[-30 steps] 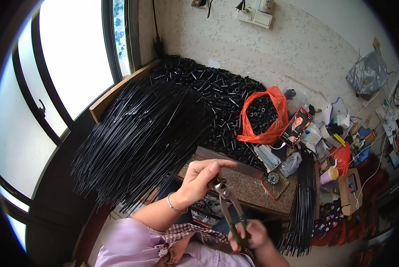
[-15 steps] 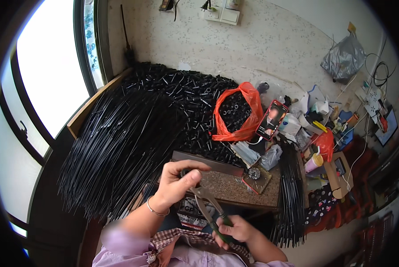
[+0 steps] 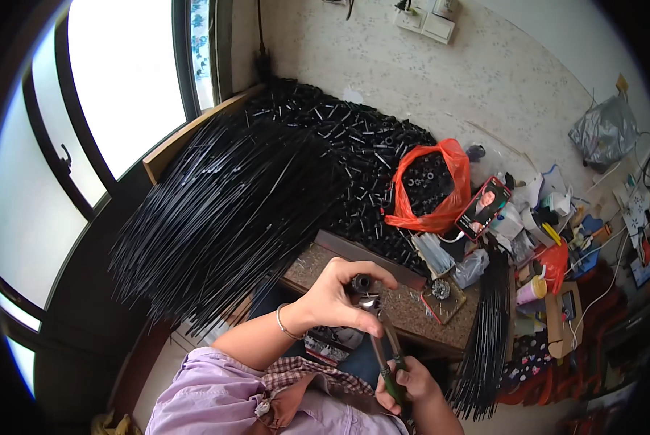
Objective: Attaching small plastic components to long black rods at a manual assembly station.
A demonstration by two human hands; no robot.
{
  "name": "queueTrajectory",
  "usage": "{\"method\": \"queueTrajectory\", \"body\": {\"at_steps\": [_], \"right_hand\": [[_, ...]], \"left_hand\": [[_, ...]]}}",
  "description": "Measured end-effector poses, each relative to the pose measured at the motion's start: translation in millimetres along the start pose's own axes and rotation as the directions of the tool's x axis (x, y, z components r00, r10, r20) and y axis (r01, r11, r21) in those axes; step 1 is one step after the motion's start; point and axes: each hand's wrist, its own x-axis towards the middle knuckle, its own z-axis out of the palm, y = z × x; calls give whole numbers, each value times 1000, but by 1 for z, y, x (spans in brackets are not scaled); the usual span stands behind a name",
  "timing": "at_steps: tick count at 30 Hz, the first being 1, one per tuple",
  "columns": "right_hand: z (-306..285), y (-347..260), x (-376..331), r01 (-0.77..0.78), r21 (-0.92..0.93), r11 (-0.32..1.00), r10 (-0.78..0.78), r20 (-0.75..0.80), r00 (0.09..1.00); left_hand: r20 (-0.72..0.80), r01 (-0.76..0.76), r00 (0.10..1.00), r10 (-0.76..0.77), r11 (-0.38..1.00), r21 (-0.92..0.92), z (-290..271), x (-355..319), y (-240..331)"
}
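Beyond the left hand's (image 3: 336,293) fingers, a flat dark strip (image 3: 332,246) stands between them and a heap of short black tubes (image 3: 354,138). A big sheaf of black rods (image 3: 216,210) lies to their left, and an orange-red bag (image 3: 455,181), full of black rings, sits farther off to their right. Past it lean a phone (image 3: 483,207) and clutter; nearer the fingers is a small tray (image 3: 452,308) bearing a spiky silver ball (image 3: 441,290). A thinner bunch of strands (image 3: 486,341) hangs beyond the right hand (image 3: 410,388).

Half a second ago the left thumb lay over the black piece (image 3: 362,282); now the thumb has dropped away from it, and its round, hollow end shows — the view itself has also shifted.

That piece sits inside the curve of the left forefinger, thumb and forefinger spread apart; whether the hidden fingers grip it I cannot tell. The pincers' (image 3: 387,339) bright metal head is right at it, while the right fingers are wrapped around the green handles. Speckled, stone-like tabletop (image 3: 433,330); thin, crinkled plastic bag; glossy, straight rods.
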Motion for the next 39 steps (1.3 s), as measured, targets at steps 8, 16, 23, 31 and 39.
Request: {"method": "queueTrajectory", "body": {"at_steps": [8,16,23,31,39], "right_hand": [[8,-8,16,-187,-976,-108,-828,-15,560],[23,6,14,-4,-719,695,-325,-319,890],[21,-7,8,40,-348,937,-146,-284,948],[20,38,32,114,-286,951,-202,-300,932],[-28,-11,35,-162,-856,490,-770,-513,380]], "left_hand": [[52,110,992,-113,992,55,-6,0,6],[-42,-15,999,19,997,75,8,1,2],[-166,144,978,-126,984,103,10,-9,1],[-223,227,956,-191,963,147,20,-17,-7],[-234,177,952,-198,978,-108,8,-22,-17]]}}
